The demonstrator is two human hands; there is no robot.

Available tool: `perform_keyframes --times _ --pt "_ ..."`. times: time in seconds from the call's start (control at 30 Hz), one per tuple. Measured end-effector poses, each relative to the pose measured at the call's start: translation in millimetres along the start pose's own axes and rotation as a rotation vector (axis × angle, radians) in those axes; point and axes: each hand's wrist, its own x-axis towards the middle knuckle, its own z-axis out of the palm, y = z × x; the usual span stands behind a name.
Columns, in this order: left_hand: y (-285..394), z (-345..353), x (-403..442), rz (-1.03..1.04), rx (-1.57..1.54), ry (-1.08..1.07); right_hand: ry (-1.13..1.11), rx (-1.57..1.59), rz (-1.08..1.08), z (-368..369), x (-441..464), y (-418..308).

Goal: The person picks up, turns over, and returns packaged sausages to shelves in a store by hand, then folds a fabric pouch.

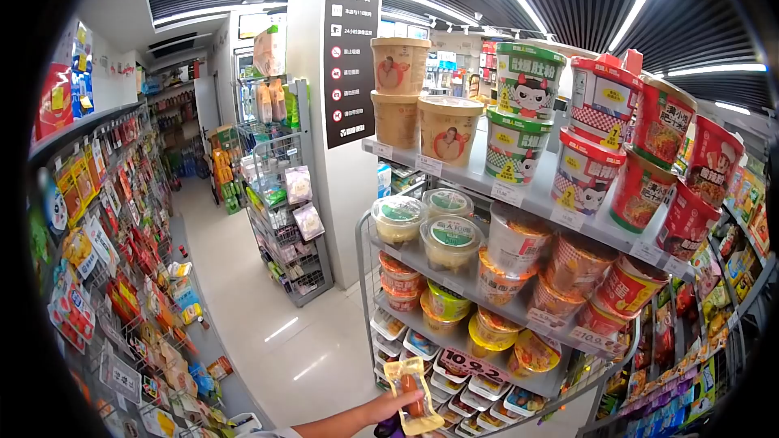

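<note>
At the bottom edge, my left hand reaches in from the left, its thumb and fingers closed on a packaged sausage. The wrapper is clear with yellowish edges, and a reddish-brown sausage shows inside. It is held upright in front of the lower shelves. Something dark purple shows just below the hand, too cut off to name. Close behind the pack are stacked white trays of packaged food and a pink price strip. My right hand is not in view.
A shelf rack on the right bears instant noodle tubs and lidded bowls. On the left, a wall rack is hung with snack packets. A tiled aisle runs between, past a pillar and a wire stand.
</note>
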Motion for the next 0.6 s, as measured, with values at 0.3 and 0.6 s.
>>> perform_keyframes --times 0.3,0.6 --pt "22.6 -7.6 -4.0 0.105 0.044 0.130 -0.029 -0.127 -0.005 -28.4 24.0 82.7" --pt "15.2 10.5 4.9 0.120 0.115 0.253 0.004 0.105 -0.312 -16.0 -4.4 -22.0"
